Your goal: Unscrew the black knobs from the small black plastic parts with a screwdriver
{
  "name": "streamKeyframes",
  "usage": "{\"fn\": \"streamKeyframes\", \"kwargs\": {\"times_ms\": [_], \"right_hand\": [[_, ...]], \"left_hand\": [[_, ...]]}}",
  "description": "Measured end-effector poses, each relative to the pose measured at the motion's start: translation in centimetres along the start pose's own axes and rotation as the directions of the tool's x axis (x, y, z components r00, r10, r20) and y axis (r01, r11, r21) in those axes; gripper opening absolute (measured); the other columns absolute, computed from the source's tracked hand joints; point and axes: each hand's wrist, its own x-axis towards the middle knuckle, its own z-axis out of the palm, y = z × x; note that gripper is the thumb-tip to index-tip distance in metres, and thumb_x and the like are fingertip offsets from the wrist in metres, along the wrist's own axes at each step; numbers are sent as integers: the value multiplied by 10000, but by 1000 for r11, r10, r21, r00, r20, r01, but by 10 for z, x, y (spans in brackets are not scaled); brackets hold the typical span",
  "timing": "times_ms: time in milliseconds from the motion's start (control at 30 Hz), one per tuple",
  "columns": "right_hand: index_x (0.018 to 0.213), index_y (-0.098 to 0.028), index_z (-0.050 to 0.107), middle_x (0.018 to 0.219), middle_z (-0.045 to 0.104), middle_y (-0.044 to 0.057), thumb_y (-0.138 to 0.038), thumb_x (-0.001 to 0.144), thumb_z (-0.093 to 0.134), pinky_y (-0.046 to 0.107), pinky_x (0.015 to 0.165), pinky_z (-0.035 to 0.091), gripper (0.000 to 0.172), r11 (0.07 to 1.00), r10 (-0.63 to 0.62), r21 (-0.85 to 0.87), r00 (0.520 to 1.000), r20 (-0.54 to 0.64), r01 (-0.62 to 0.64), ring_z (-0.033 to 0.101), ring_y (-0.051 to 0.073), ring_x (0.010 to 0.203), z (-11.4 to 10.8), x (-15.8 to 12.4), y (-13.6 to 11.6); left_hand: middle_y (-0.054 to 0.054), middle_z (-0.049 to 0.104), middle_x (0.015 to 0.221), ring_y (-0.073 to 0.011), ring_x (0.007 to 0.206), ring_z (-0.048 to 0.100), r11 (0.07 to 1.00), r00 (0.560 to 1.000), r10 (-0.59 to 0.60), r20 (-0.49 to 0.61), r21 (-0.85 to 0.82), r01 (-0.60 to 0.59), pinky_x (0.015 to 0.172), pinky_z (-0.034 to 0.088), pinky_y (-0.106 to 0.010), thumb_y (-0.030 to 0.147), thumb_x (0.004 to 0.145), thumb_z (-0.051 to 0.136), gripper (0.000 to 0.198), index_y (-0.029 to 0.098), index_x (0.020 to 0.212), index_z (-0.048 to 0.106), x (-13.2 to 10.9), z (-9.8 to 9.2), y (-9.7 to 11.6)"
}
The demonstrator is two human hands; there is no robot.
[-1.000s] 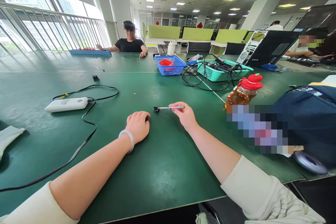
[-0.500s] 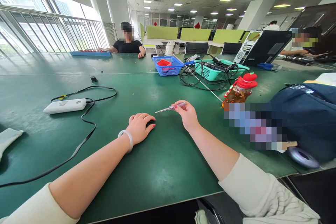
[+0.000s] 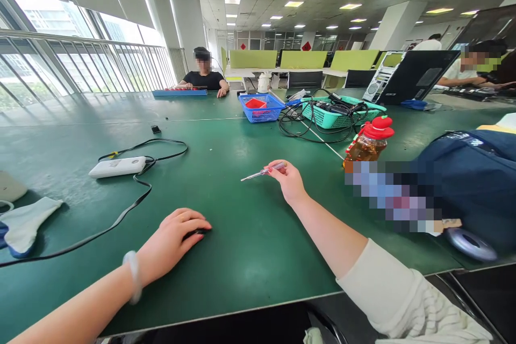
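My right hand (image 3: 291,183) is closed around the clear, reddish handle of a small screwdriver (image 3: 258,173). Its thin metal shaft points left and slightly down, above the green table (image 3: 242,258). Lower and to the left, my left hand (image 3: 177,239) rests low over the tabletop with curled fingers. Something small and dark shows between its thumb and forefinger, mostly hidden by the fingers. A white power bank-like device (image 3: 119,167) with a black cable lies beyond the left hand.
A blue basket (image 3: 262,114) holding a red box and a green basket (image 3: 332,118) of cables stand farther back. At right are a red-capped bottle (image 3: 368,140) and a dark blue bag (image 3: 467,177). A person (image 3: 203,76) sits across the table.
My left hand has drawn back toward the lower left, away from the screwdriver tip. My right hand keeps hold of the screwdriver almost in place. The view has shifted slightly.
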Motion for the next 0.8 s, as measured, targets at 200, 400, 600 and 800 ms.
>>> {"fn": "streamKeyframes", "kwargs": {"times_ms": [200,400,600,800], "right_hand": [[820,-224,667,838,745,18,-462,609,851,443,971,544,367,999,30,-20,998,47,-29,725,211,862,1,-2,-2],[814,-226,667,834,748,20,-485,592,856,453,969,544,390,998,37,-53,998,49,-35,726,218,860,0,-3,-2],[809,-224,667,810,739,12,-468,581,866,447,950,551,389,998,27,-50,999,28,-25,724,212,840,-2,-4,-2],[800,-224,670,799,734,8,-452,563,879,456,965,538,390,999,41,-35,999,29,-40,717,209,830,-2,-5,-3]], "left_hand": [[116,719,1146,-252,1135,632,966,960,-231,-157,82,246,1084,470,-490,551,904,497,248,491,1041,694,-67,-37,-77],[134,731,1089,-252,1114,648,896,885,-401,-236,100,433,1062,481,-488,591,867,436,312,473,1090,620,-71,-65,-108],[57,712,1079,-265,1095,618,807,801,-535,-267,117,578,996,499,-442,562,875,358,422,358,1159,594,-58,-86,-81],[143,658,1083,-226,922,635,708,666,-612,-426,81,702,906,515,-446,580,865,417,292,445,1117,481,-87,-83,-60]]}}
